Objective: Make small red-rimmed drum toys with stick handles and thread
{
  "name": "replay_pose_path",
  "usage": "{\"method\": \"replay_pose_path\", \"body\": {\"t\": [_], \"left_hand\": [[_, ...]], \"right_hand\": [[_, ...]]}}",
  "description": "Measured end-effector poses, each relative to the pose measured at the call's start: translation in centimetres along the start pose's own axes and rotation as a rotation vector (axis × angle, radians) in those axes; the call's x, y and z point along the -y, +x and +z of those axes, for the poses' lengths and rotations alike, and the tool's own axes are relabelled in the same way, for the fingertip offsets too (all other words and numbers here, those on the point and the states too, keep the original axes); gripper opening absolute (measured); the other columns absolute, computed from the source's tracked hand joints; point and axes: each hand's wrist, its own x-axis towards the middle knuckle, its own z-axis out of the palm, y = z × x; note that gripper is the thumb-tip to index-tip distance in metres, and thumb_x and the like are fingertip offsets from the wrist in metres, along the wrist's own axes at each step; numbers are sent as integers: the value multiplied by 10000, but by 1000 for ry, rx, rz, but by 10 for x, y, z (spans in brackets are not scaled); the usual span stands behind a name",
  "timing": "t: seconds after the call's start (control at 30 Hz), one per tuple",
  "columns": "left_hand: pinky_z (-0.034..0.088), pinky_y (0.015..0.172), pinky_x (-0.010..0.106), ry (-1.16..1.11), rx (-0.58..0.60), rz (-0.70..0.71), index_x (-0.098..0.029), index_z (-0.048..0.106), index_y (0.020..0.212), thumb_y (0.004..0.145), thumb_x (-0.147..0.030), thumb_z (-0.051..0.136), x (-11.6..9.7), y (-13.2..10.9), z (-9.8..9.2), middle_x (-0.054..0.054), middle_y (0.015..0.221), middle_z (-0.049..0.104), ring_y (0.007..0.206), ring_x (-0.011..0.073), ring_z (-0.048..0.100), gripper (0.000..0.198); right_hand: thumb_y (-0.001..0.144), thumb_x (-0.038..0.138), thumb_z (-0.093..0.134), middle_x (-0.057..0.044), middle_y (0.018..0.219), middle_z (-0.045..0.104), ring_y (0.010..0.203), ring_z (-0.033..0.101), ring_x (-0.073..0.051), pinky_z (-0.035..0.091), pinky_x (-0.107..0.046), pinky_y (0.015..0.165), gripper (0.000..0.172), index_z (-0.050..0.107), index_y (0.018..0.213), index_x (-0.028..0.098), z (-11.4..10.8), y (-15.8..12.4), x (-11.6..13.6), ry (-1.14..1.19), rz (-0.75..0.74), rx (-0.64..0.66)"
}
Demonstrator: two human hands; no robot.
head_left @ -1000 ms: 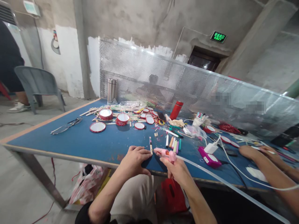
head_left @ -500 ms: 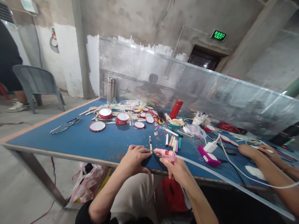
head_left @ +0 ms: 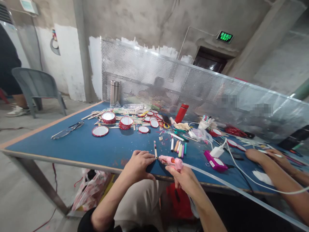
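Note:
In the head view my right hand (head_left: pixel 184 177) is closed round the handle of a pink hot glue gun (head_left: pixel 169 160). A long translucent glue stick (head_left: pixel 217 183) runs out of its back end toward the lower right. The gun's nozzle points left, at the near end of a small wooden stick (head_left: pixel 155 149) with dark and pink marks, lying on the blue table. My left hand (head_left: pixel 139 166) rests on the table's near edge, fingers stretched out and thumb apart. Its fingertips are beside the stick's near end; whether they touch it I cannot tell.
Several markers (head_left: pixel 179 148) lie beyond the gun. Red-rimmed round mirrors (head_left: pixel 100 131), scissors-like metal tongs (head_left: pixel 67 130) and a red bottle (head_left: pixel 182 113) are farther back. A purple power strip (head_left: pixel 215 161) with white cables sits right, near another person's arm (head_left: pixel 272 170).
The view has shifted very slightly. Both hands, the glue gun and the wooden stick keep nearly the same places.

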Motion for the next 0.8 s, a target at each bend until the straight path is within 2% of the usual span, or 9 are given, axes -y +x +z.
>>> {"method": "replay_pose_path", "body": {"t": [0.27,0.57,0.7,0.8], "left_hand": [[295,957,452,-4,-7,-6,-263,590,1195,548,-539,820,-1,0,0,52,1250,642,1181,307,522,740],[298,967,443,5,-5,-4,-264,591,1199,565,-542,808,-1,-1,-1,65,1262,628,1175,295,521,726],[302,962,442,8,-6,-6,-264,593,1194,566,-550,804,-1,-2,-1,67,1258,632,1178,301,519,722],[301,960,439,7,-19,-4,-260,592,1197,566,-557,801,-1,-2,-1,69,1250,637,1182,304,517,728]], "right_hand": [[816,409,531,80,332,473,330,487,-114,375,-197,404,422,671,1137,174,-4,-5,13,1,10,10],[825,420,524,75,336,482,342,480,-112,363,-192,402,418,668,1126,168,-2,-4,8,-16,47,3],[826,385,525,89,333,466,333,464,-105,352,-189,395,426,634,1191,196,0,-5,8,32,39,2],[825,363,528,83,348,472,321,449,-99,340,-198,384,398,656,1164,198,2,-6,8,60,52,-30]]}}
